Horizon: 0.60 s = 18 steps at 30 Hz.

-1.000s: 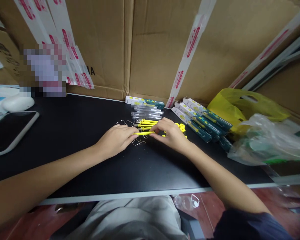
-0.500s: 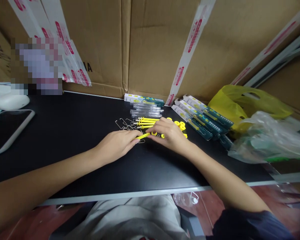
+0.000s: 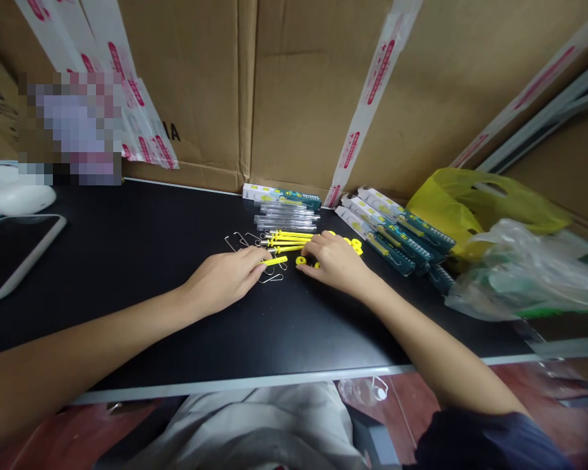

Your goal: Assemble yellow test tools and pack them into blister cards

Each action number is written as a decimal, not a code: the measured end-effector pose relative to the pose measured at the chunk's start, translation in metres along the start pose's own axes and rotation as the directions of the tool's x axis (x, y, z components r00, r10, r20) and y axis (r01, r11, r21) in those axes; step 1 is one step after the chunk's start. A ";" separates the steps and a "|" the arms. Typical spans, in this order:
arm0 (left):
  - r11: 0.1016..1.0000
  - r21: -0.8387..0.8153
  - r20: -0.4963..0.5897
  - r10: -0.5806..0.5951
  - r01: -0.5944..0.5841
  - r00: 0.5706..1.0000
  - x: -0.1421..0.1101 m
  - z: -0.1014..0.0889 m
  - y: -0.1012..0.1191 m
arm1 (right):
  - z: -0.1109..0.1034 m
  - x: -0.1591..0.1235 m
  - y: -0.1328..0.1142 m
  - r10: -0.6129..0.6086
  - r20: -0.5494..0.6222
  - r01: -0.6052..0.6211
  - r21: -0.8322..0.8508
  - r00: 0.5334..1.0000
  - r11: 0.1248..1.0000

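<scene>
My left hand is closed around a short yellow plastic stick, pinched between thumb and fingers, its free end pointing right. Thin bent wire hooks lie beneath and beside that hand. My right hand hovers low over small yellow rings, thumb and fingers apart; one ring lies by the thumb tip, and its palm hides others. Behind both hands, several yellow rods with metal ends lie side by side. More yellow rings show past the right hand's knuckles.
Clear plastic tubes lie behind the rods, near a printed narrow box. Several similar boxes are at the right, beside a yellow bag and a clear bag. A phone lies left. Cardboard stands behind.
My hands have moved apart. The right fingers have left the yellow stick's end and are over the rings; my left hand still holds the stick, slightly farther left.
</scene>
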<state>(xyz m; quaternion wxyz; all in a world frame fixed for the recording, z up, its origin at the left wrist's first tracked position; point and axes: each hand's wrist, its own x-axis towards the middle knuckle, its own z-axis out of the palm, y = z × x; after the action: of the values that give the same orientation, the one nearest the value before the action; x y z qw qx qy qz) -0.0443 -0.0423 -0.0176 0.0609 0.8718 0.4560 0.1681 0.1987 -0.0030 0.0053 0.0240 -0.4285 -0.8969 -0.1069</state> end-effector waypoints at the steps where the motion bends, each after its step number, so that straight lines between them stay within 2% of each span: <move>1: 1.000 -0.006 0.006 -0.001 0.001 1.000 0.000 0.000 0.000 | 0.001 0.000 0.000 0.001 0.002 -0.001 0.010 1.000 1.000; 6: 1.000 -0.024 0.026 0.004 -0.004 1.000 0.000 0.001 0.000 | 0.004 0.003 0.002 -0.015 -0.049 0.020 0.110 0.999 0.994; 12: 0.999 -0.013 0.032 0.035 -0.035 0.999 0.000 0.003 -0.001 | 0.006 0.003 -0.007 -0.132 -0.190 0.168 0.184 0.973 0.968; 18: 0.997 -0.021 0.030 0.081 -0.080 0.996 0.000 0.006 -0.002 | 0.009 0.002 -0.011 -0.161 -0.296 0.261 0.336 0.941 0.905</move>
<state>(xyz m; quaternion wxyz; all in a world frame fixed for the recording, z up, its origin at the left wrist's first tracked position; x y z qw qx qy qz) -0.0437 -0.0403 -0.0240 0.0696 0.8913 0.4180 0.1617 0.1892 -0.0067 -0.0055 0.2107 -0.2978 -0.9311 0.0064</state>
